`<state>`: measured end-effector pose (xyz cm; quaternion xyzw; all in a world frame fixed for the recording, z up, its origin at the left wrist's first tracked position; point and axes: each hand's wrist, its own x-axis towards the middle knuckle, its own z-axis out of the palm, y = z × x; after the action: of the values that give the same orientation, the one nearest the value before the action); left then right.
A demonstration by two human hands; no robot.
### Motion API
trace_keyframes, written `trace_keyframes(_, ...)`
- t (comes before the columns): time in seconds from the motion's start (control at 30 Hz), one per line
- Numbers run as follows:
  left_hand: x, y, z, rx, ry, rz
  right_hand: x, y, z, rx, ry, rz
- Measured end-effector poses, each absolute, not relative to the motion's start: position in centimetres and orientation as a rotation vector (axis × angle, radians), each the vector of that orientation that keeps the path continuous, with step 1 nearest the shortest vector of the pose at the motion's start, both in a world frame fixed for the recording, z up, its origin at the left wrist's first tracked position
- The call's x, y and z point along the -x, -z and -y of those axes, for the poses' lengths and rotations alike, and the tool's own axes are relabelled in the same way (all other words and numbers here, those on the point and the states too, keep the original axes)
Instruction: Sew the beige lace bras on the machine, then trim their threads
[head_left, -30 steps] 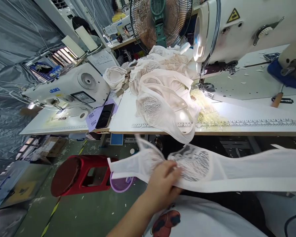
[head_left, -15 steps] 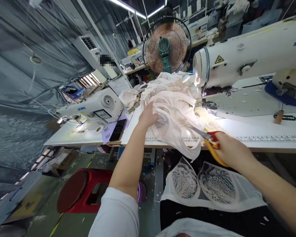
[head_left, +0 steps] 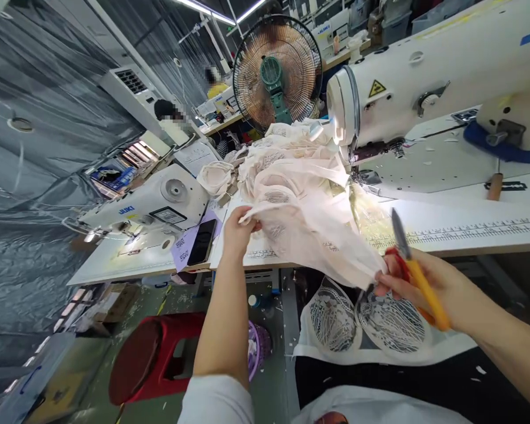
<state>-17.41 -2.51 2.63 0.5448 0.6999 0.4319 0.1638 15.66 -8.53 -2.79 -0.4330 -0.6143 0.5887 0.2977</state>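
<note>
My left hand [head_left: 237,228] pinches one end of a cream lace garment [head_left: 311,232] at the table's front edge. My right hand [head_left: 417,284] grips the garment's other end near my lap and also holds yellow-and-red thread snips [head_left: 413,268], blade pointing up. The garment stretches between both hands, pulled off a heap of similar cream pieces [head_left: 291,156] beside the white sewing machine [head_left: 424,82]. Another lace piece [head_left: 371,324] lies spread across my lap.
A second sewing machine [head_left: 154,200], a black phone [head_left: 202,241] and a purple paper lie on the left table. A standing fan [head_left: 276,70] turns behind the heap. A red stool [head_left: 154,359] and a purple basket [head_left: 258,347] stand on the floor. Other people work far behind.
My left hand went from the lap piece to the heap and now lifts a garment from it. My right hand came into view with the snips and took the garment's lower end.
</note>
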Motion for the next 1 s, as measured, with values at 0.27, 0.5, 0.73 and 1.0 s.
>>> trace_keyframes(0.27,21.0,3.9,20.1,-1.164,-1.33,-1.74,-18.8,4.7,13.7,1.286,-1.784,1.71)
trace_keyframes(0.5,14.1,7.2,20.0,-1.494,-0.751,-1.75,-19.7,6.3,15.1,1.094,-1.823,2.096)
trace_keyframes(0.73,3.2,7.2,13.4,-1.772,-0.441,-0.928,-19.6,4.6,15.5,1.062,-1.791,2.156)
trace_keyframes(1.0,2.1,8.5,14.0,-1.172,-0.681,-0.913,-22.9,4.4,13.5,1.29,-1.716,2.126)
